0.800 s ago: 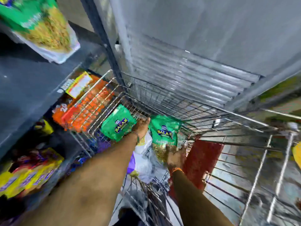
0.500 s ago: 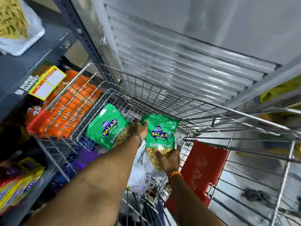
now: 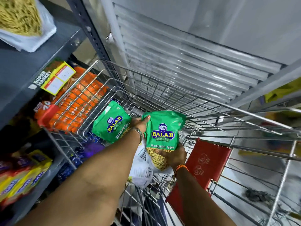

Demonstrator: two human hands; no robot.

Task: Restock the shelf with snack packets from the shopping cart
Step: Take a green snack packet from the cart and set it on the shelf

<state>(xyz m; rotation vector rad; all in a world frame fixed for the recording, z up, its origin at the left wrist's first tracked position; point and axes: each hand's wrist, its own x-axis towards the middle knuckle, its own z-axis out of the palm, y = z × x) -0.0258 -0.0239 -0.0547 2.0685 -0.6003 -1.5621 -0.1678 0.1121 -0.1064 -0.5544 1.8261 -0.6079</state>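
Observation:
Two green Balaji Ratlami Sev packets are held over the wire shopping cart (image 3: 162, 88). My left hand (image 3: 140, 124) grips the left green packet (image 3: 110, 123), tilted toward the shelf side. My right hand (image 3: 174, 156) holds the right green packet (image 3: 162, 132) upright by its clear lower part. The left thumb touches the right packet's top corner. A white plastic bag (image 3: 141, 170) lies beneath them in the cart. The grey shelf (image 3: 21, 70) stands at the left, with a sev packet (image 3: 21, 18) lying on it.
Orange snack packets (image 3: 76, 103) fill the shelf level below, seen through the cart wire. Yellow and red packets (image 3: 21, 178) sit lower left. A red child-seat flap (image 3: 205, 163) hangs in the cart. A corrugated metal shutter (image 3: 187, 62) rises behind the cart.
Both hands have lifted the two green packets a little higher out of the cart. The view has tilted, showing more of the shelf and shutter.

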